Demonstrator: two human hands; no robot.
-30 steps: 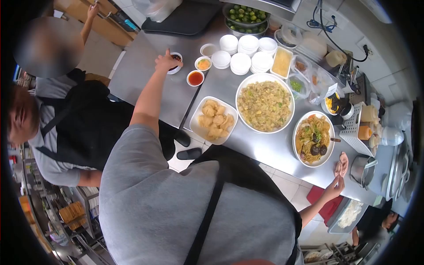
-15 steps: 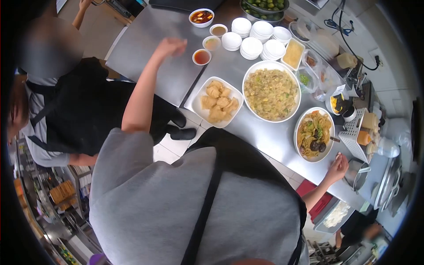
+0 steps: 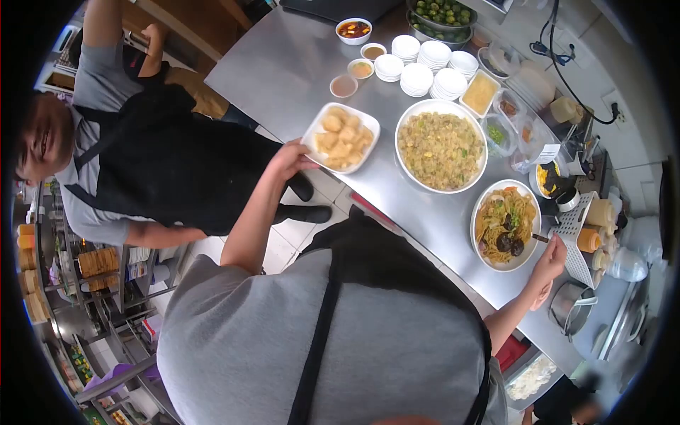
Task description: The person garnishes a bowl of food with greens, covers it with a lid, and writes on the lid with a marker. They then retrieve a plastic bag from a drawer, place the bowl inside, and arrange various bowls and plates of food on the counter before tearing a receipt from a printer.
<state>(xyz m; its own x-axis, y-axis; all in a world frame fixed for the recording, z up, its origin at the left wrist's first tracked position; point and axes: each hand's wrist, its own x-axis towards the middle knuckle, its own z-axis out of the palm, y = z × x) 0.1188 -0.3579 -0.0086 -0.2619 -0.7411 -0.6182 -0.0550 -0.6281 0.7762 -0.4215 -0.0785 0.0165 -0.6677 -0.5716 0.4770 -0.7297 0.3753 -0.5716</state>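
My left hand is closed on the left rim of a white square bowl of pale golden fried pieces, close to the metal table's edge. At the right, my right hand has its fingertips closed at the end of a dark utensil handle. That handle sticks out over the rim of a round white bowl of noodles with greens and dark mushrooms. Between the two hands, farther in on the table, stands a large round bowl of fried rice.
Stacked small white dishes, sauce cups and a soup bowl stand on the table's far side. A white basket and a pot are at the right. A co-worker in a black apron stands at the left.
My left hand has come down from above the table onto the square bowl, which sits farther from my body. My right hand has reached the utensil handle. The co-worker's arm is raised.
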